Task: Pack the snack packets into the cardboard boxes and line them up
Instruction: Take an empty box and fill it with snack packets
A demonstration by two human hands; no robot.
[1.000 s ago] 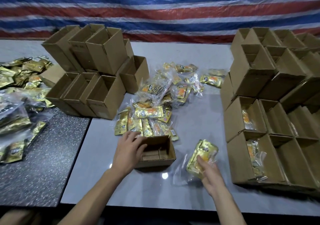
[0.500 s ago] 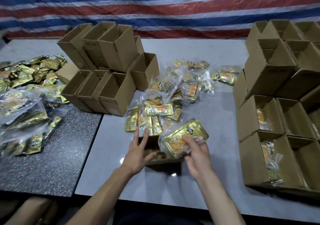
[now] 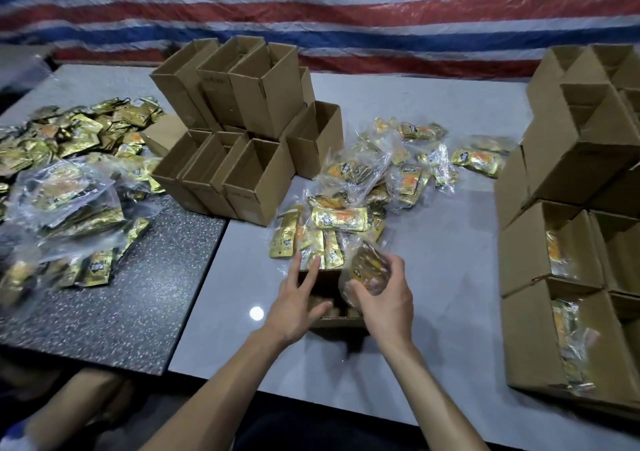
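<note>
Over the small open brown corrugated-cardboard box (image 3: pixel 341 319), the right hand (image 3: pixel 384 298) is curled, palm down, around a clear crinkled plastic bag of gold foil snack packets (image 3: pixel 367 270), whose lower end sits at the box mouth. The left hand (image 3: pixel 298 306) is unclenched: fingers straight and spread along the box's left wall, thumb inside the rim. Just beyond the box, a loose heap of glossy gold packets (image 3: pixel 339 218) lies on the smooth grey tabletop (image 3: pixel 433 277).
</note>
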